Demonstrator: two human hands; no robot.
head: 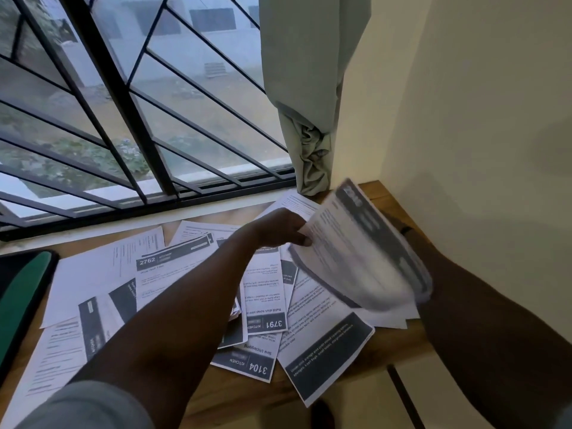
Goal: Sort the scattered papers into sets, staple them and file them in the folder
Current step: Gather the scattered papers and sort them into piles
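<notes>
Many printed sheets lie scattered and overlapping on a wooden desk (244, 394). Among them are a sheet headed 2762 (161, 267), one headed 3791 (266, 305) and one headed 3104 (247, 365). A blurred, curved sheaf of papers (362, 252) is held up above the right part of the desk. My left hand (281, 227) reaches across and pinches the sheaf's left edge. My right hand (390, 218) is almost wholly hidden behind the sheaf; only its forearm and a dark wristband show. A dark folder with a green face (21, 292) lies at the left edge.
A barred window (123, 119) runs along the desk's far side. A knotted pale-green curtain (309, 150) hangs down to the desk's back right corner. A cream wall (479, 119) closes off the right side. The desk's front edge lies at bottom right, above a pale floor.
</notes>
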